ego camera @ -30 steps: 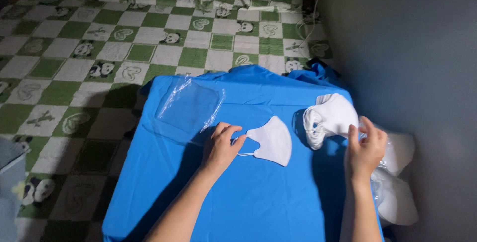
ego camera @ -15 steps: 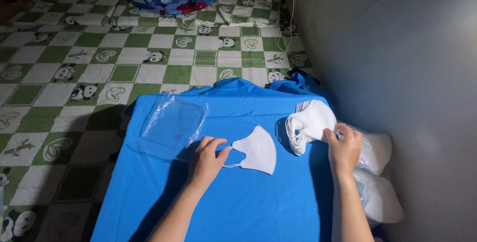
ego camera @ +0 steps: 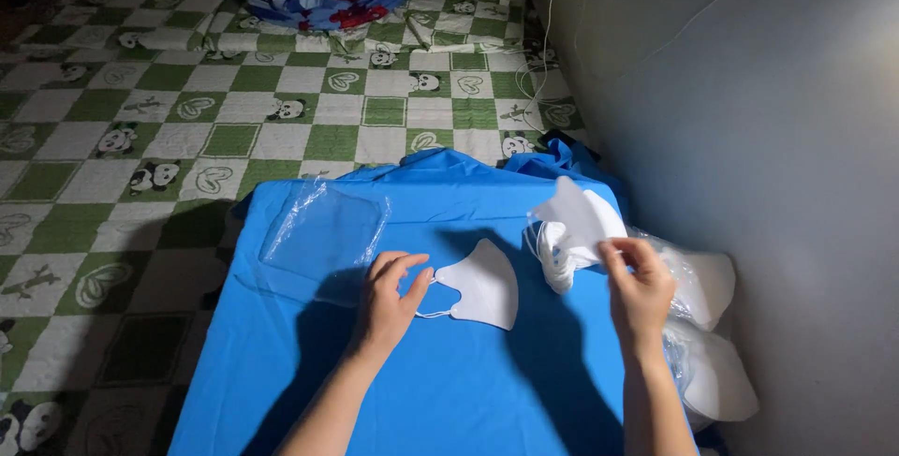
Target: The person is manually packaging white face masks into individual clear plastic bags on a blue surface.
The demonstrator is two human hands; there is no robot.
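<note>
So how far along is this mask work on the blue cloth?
Early, by the look of it. One white folded mask lies flat on the blue cloth, the left hand touching its ear-loop end. The right hand pinches a mask from the white stack. The clear plastic bags look empty, and more masks wait in plastic at the right edge.

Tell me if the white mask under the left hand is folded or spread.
Folded: the white fabric face mask lies flat as one half-shape on the blue cloth, left hand at its ear loop.
</note>
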